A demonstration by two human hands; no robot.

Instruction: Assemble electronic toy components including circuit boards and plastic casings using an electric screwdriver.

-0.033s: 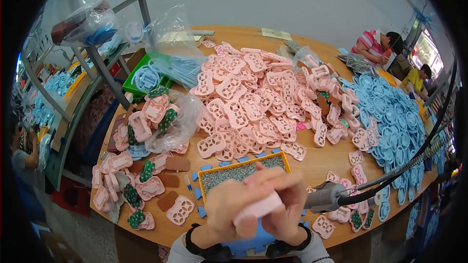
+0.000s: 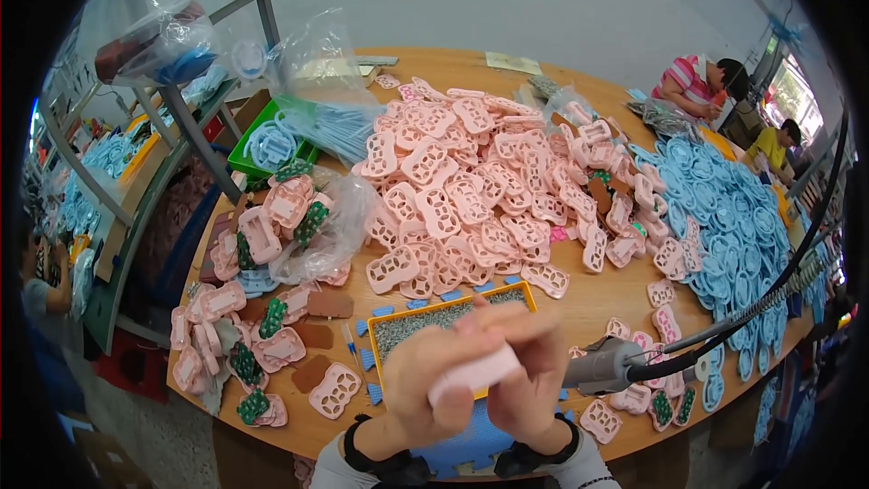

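A pale pink plastic piece (image 2: 477,374) is held between my two hands, just above the near side of a shallow yellow tray (image 2: 532,297) of small grey metal parts. My left hand (image 2: 421,380) grips its left end, with the thumb in front. My right hand (image 2: 532,358) closes round its right end, fingers curled over the top. The piece's far side is hidden by my fingers. Below my hands lies a blue foam mat (image 2: 462,444). To the right of my right hand is a grey cylindrical tool (image 2: 597,368) with a black cable.
A large heap of pink cut-out plates (image 2: 444,208) covers the table's middle. Blue plastic parts (image 2: 724,235) pile up at right. Pink pieces with green boards (image 2: 244,362) lie at left, near a green bin (image 2: 262,140). Two people (image 2: 692,91) sit beyond the far right.
My hands and the pink piece have shifted and tilted very slightly. Everything else stays put.
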